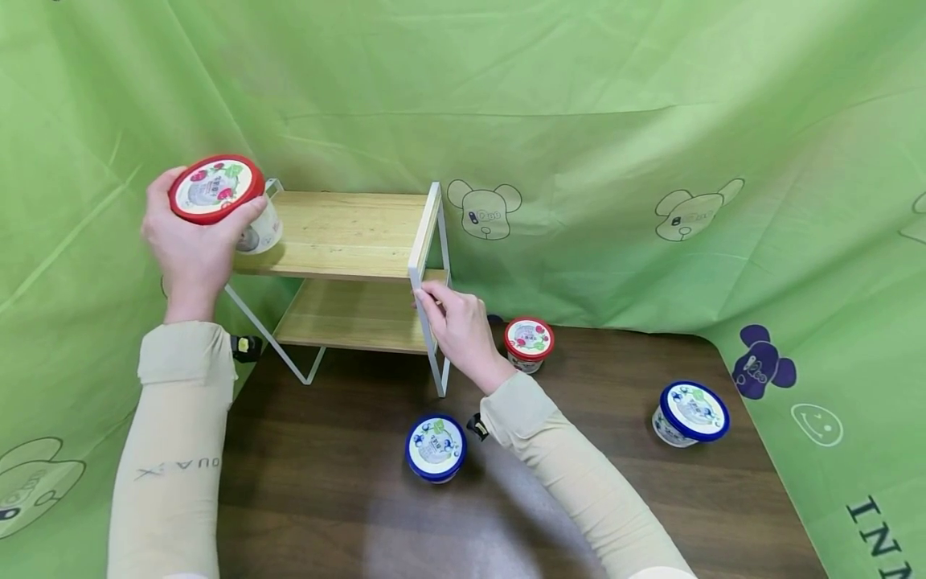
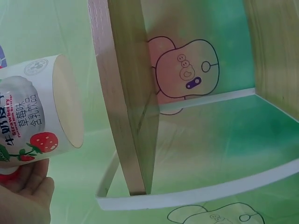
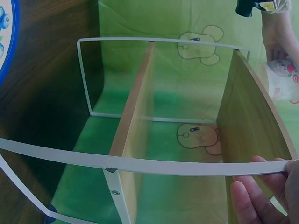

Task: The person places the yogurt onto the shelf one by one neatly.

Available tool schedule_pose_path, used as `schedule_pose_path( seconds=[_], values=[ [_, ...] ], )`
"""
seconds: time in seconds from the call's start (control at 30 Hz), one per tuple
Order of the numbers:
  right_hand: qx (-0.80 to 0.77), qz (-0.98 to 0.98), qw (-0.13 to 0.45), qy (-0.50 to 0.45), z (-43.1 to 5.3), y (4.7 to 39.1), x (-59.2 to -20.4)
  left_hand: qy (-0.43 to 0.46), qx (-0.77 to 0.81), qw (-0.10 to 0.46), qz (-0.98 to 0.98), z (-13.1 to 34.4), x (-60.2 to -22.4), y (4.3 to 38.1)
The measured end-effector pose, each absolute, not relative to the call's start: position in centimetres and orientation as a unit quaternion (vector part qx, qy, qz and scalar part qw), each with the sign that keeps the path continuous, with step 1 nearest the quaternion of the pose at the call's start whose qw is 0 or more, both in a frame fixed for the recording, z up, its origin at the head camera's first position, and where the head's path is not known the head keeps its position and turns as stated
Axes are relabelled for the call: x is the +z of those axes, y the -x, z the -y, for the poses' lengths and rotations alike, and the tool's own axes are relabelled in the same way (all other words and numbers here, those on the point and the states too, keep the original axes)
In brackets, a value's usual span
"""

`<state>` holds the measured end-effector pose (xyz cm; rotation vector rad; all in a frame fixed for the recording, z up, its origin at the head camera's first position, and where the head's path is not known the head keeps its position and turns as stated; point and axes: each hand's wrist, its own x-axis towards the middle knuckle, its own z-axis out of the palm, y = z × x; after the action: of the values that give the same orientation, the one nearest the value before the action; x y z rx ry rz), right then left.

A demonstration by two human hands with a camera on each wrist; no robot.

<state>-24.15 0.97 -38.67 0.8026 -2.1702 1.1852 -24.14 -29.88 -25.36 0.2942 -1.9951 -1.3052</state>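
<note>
My left hand (image 1: pixel 190 256) grips a paper cup with a red lid (image 1: pixel 217 189) round its rim, at the left end of a two-tier wooden shelf (image 1: pixel 347 229). Strawberries and the word "Strawberry" are printed on the white cup wall (image 2: pixel 35 112). In the left wrist view its pale base faces the edge of the upper board (image 2: pixel 117 93), with a gap between. My right hand (image 1: pixel 463 326) pinches the white metal frame (image 1: pixel 421 281) at the shelf's front right, just below the upper board. Both boards bear nothing.
Behind the right hand stands another red-lidded cup (image 1: pixel 529 342). One blue-lidded cup (image 1: pixel 436 447) sits before the shelf, and a second blue-lidded cup (image 1: pixel 690 412) is at the right of the dark wooden table (image 1: pixel 325 482). Green printed cloth (image 1: pixel 579 137) hangs round the table.
</note>
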Motion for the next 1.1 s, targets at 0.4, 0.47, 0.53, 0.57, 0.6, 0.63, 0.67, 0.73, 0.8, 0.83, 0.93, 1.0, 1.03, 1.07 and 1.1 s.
schedule_pose_path(
  seconds=[0.4,0.47,0.53,0.57,0.6,0.63,0.67,0.73,0.8,0.83,0.93,1.0,1.03,1.07,1.1],
  values=[
    [0.440,0.803,0.270,-0.297,-0.9,24.1,-38.5,-0.120,-0.512,0.346,0.777,30.8,-25.9,25.6],
    [0.439,0.804,0.271,-0.295,-0.9,24.1,-38.5,-0.121,-0.512,0.339,0.780,31.0,-25.9,25.8],
    [0.439,0.805,0.271,-0.294,-0.9,24.1,-38.5,-0.123,-0.508,0.333,0.785,31.1,-26.0,26.0],
    [0.439,0.805,0.271,-0.294,-0.9,24.0,-38.5,-0.125,-0.505,0.330,0.787,31.1,-26.1,26.1],
    [0.438,0.805,0.271,-0.294,-0.9,24.0,-38.5,-0.128,-0.504,0.328,0.789,31.2,-26.1,26.1],
    [0.439,0.805,0.271,-0.294,-1.0,24.0,-38.5,-0.131,-0.501,0.325,0.791,31.2,-26.2,26.2],
    [0.439,0.805,0.271,-0.294,-1.0,24.0,-38.5,-0.133,-0.498,0.323,0.793,31.2,-26.2,26.2],
    [0.440,0.805,0.269,-0.295,-1.0,24.0,-38.5,-0.136,-0.494,0.321,0.796,31.3,-26.3,26.3],
    [0.441,0.804,0.268,-0.294,-1.0,23.9,-38.5,-0.138,-0.492,0.319,0.798,31.4,-26.3,26.5],
    [0.441,0.804,0.268,-0.294,-1.0,23.9,-38.5,-0.140,-0.490,0.317,0.800,31.4,-26.4,26.5],
    [0.442,0.803,0.269,-0.295,-1.0,24.0,-38.5,-0.140,-0.484,0.315,0.805,31.5,-26.4,26.6],
    [0.441,0.803,0.270,-0.297,-1.0,24.0,-38.6,-0.141,-0.478,0.313,0.809,31.5,-26.5,26.5],
    [0.441,0.803,0.270,-0.298,-1.0,24.0,-38.6,-0.141,-0.474,0.312,0.811,31.5,-26.6,26.5],
    [0.441,0.802,0.270,-0.299,-0.9,24.0,-38.6,-0.140,-0.472,0.311,0.813,31.5,-26.7,26.4],
    [0.441,0.802,0.270,-0.299,-0.9,24.0,-38.6,-0.141,-0.470,0.309,0.815,31.5,-26.8,26.4]
  ],
)
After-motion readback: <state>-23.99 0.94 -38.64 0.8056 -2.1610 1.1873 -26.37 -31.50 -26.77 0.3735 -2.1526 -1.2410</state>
